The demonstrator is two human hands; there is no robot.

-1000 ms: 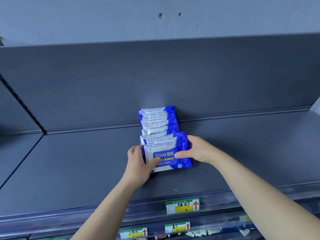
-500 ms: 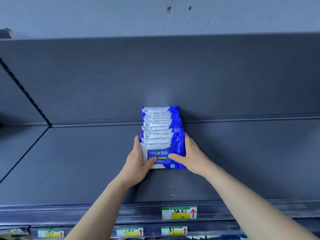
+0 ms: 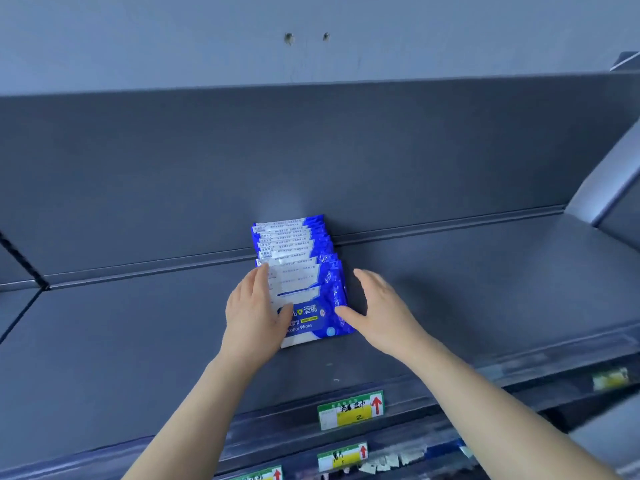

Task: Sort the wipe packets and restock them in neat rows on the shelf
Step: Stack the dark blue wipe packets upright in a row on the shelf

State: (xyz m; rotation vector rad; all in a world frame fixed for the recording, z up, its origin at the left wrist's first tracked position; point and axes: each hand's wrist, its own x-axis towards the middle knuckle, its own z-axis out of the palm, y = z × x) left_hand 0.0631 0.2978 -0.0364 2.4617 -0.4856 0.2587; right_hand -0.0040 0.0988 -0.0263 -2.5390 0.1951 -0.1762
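A row of blue-and-white alcohol wipe packets (image 3: 294, 249) stands on the grey shelf (image 3: 131, 341), running from the back panel toward me. The front packet (image 3: 313, 318) leans back with its label facing me. My left hand (image 3: 254, 313) lies along the row's left side with straight fingers, its thumb resting on the front packet's face. My right hand (image 3: 379, 311) is at the row's right side with fingers straight and slightly apart from the packets; only its thumb tip touches the front packet's right edge.
The grey back panel (image 3: 415, 161) rises behind the row. A green-and-yellow price label (image 3: 350, 409) sits on the shelf's front rail. Lower rails carry more labels (image 3: 341, 457), and small packets (image 3: 391, 462) show on the shelf below. A shelf divider seam (image 3: 24, 261) runs at left.
Both hands pressed the row's sides together half a second ago; now my right hand's fingers have drawn away to the right and the front packet leans back more. The view shifted.
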